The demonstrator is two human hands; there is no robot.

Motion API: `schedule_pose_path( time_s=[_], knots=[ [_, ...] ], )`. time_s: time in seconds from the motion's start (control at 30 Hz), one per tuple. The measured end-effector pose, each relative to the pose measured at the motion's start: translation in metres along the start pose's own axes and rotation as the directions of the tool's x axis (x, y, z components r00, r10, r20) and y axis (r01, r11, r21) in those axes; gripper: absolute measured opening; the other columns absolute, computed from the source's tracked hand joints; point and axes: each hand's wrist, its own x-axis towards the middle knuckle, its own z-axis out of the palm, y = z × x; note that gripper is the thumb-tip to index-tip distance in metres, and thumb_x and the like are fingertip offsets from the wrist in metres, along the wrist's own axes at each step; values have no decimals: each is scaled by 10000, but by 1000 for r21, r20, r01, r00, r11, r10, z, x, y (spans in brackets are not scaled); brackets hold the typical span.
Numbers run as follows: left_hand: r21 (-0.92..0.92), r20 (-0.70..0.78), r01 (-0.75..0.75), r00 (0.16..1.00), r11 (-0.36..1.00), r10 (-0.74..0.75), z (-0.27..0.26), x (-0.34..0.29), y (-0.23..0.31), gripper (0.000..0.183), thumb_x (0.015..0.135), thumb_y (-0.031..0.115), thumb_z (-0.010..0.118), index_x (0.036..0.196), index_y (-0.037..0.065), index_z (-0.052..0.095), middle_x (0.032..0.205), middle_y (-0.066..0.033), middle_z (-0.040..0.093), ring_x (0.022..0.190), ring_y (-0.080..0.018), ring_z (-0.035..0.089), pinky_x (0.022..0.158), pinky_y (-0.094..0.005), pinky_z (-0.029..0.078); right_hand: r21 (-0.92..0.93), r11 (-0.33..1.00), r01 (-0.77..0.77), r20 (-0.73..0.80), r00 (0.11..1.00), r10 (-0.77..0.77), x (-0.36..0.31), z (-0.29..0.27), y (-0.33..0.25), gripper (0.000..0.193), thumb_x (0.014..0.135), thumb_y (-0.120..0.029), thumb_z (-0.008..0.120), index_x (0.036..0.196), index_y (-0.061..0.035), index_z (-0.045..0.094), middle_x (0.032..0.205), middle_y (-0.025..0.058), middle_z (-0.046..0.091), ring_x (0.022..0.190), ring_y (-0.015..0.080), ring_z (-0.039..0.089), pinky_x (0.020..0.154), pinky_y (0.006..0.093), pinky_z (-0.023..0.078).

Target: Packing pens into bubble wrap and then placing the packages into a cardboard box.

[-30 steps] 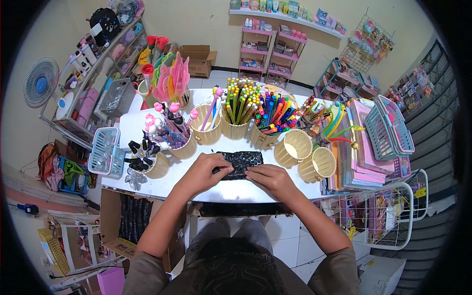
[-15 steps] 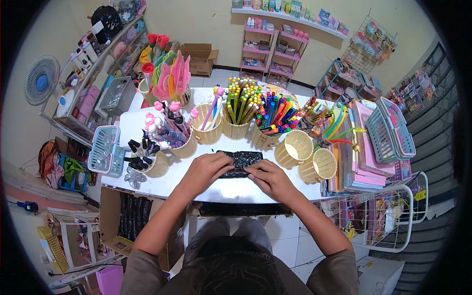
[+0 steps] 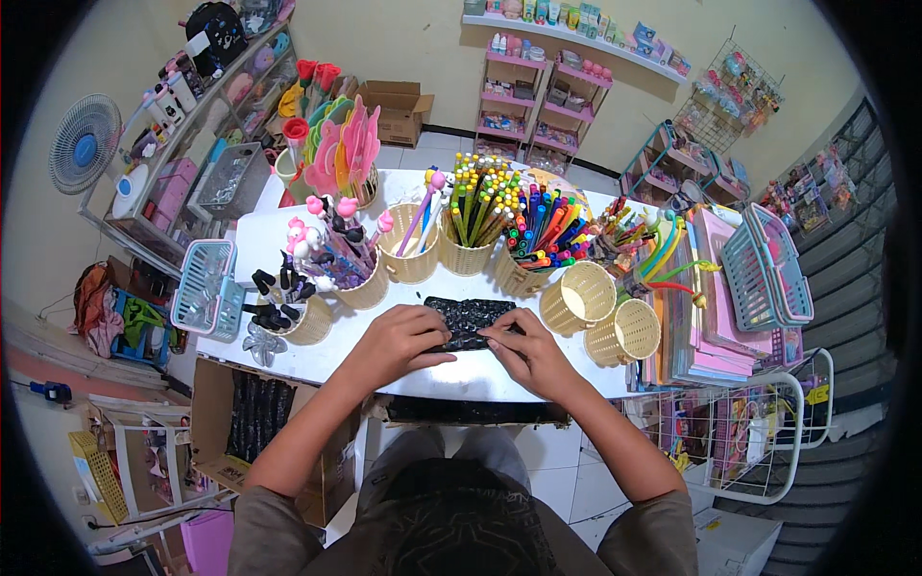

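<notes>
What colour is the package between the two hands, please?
The package is black with a shiny surface, showing best in the head view.

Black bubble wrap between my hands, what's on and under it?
Your left hand and right hand cover parts of the black bubble wrap, which lies on the white table. It hides the tabletop beneath and anything inside.

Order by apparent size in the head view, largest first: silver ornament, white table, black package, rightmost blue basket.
1. White table
2. Rightmost blue basket
3. Black package, partly covered by left hand and right hand
4. Silver ornament
</notes>
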Motion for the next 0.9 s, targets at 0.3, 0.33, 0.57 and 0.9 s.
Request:
schedule_pose_path(
  time_s=[0.3, 0.33, 0.57, 0.9],
  knots=[
    [-208, 55, 194, 981, 959, -187, 5, -2, -6, 256, 916, 266, 895, 1022, 50, 808, 1037, -78, 733, 1016, -296, 688, 905, -432, 525, -244, 967, 70, -45, 996, -83, 2, -1, -2, 296, 1021, -117, 791, 1307, -47, 821, 1002, 113, 676, 1005, 296, 647, 898, 412, 539],
    [-219, 54, 218, 976, 951, -211, 5, -4, -5, 251, 920, 262, 895, 1026, 51, 813, 1025, -78, 723, 1004, -299, 681, 892, -433, 515, -247, 967, 68, -48, 995, -82, 1, -1, -2, 296, 1021, -117, 791, 1307, -47, 821, 1002, 113, 676, 1005, 296, 647, 898, 412, 539],
    [-182, 78, 279, 960, 943, -269, 3, -2, 1, 238, 915, 259, 916, 999, 61, 813, 985, -67, 696, 1013, -278, 678, 933, -418, 478, -135, 991, -1, -165, 986, -22, -6, 1, 2, 261, 952, -128, 876, 1185, -22, 824, 1031, 140, 778, 977, 321, 729, 875, 425, 588],
    [-209, 36, 337, 941, 918, -337, 8, -1, 2, 210, 922, 235, 903, 966, 58, 799, 926, -45, 660, 949, -261, 651, 887, -408, 438, -367, 930, 18, -302, 944, -137, -8, 16, -3, 213, 941, -143, 879, 1081, 10, 831, 1031, 124, 794, 975, 312, 764, 839, 426, 621]
  ],
)
